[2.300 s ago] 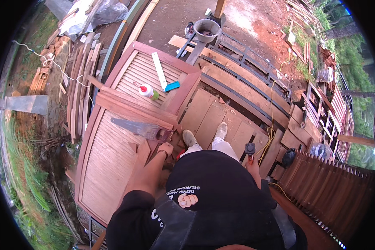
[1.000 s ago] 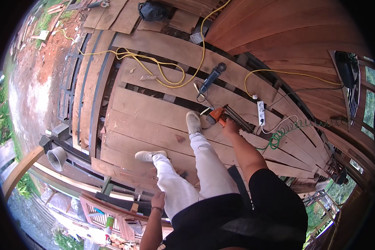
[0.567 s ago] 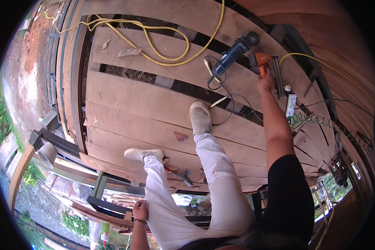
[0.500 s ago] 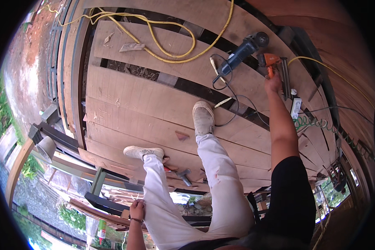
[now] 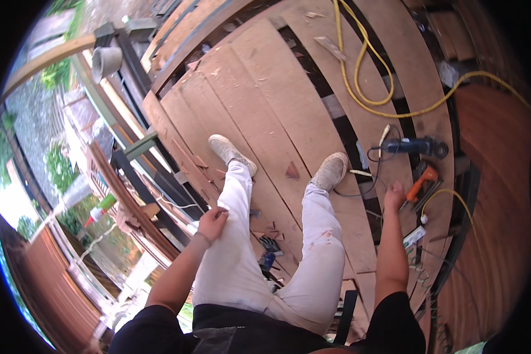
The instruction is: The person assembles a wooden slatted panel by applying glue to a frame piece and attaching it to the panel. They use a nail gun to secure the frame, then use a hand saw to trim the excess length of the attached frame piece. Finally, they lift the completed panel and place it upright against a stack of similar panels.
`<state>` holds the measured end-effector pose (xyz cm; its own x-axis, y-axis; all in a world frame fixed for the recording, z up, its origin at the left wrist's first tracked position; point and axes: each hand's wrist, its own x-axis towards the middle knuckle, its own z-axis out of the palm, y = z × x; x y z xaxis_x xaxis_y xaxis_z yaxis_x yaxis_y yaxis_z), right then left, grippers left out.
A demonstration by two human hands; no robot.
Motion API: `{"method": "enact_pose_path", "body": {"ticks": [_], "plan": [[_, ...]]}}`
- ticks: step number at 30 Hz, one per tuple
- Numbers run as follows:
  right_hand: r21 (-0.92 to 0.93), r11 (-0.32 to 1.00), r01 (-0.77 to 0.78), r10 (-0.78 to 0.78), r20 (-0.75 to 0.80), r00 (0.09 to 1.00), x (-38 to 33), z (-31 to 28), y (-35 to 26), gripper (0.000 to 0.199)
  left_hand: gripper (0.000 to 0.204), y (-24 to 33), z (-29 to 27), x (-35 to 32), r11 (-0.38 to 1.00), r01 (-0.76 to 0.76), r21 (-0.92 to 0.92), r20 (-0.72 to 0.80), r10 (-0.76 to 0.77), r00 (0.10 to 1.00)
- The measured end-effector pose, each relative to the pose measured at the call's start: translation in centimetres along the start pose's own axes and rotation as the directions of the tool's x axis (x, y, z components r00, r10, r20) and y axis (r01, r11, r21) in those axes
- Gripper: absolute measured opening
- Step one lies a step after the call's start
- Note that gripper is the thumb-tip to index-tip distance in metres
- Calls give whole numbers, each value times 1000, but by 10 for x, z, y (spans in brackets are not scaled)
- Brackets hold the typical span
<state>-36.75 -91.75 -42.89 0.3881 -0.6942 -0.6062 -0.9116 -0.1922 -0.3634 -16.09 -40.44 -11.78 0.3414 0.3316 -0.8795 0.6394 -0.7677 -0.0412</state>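
Observation:
My right hand (image 5: 395, 195) is just left of an orange nail gun (image 5: 422, 182), its fingers curled in and nothing visible in them. The nail gun lies on the wooden planks, apart from the hand, with a yellow hose (image 5: 459, 203) beside it. A blue angle grinder (image 5: 416, 146) with a dark cord lies just beyond it. My left hand (image 5: 213, 223) rests against my left trouser leg (image 5: 233, 242), fingers curled and seemingly holding nothing. Between my legs, a dark-headed tool (image 5: 269, 245) lies on the planks, partly hidden.
Open gaps with dark beams run between the far planks (image 5: 312, 71). A yellow cord (image 5: 360, 88) loops over them. A white power strip (image 5: 414, 236) lies by my right forearm. A small wood wedge (image 5: 292, 170) sits between my shoes. A bucket (image 5: 107, 63) hangs at the left railing.
My right hand has let go of the nail gun, now lying on the planks. The view has turned, and my left hand shows higher, still on the left trouser leg.

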Motion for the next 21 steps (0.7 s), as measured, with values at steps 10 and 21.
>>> {"method": "enact_pose_path", "body": {"ticks": [10, 21], "plan": [[287, 950, -123, -120, 700, 704, -188, -25, -228, 34, 25, 16, 51, -80, 886, -286, -365, 64, 330, 942], [-338, 936, -94, 275, 541, 794, -140, -94, -181, 14, 23, -206, -22, -41, 602, 16, -798, -254, -361, 897]]}}
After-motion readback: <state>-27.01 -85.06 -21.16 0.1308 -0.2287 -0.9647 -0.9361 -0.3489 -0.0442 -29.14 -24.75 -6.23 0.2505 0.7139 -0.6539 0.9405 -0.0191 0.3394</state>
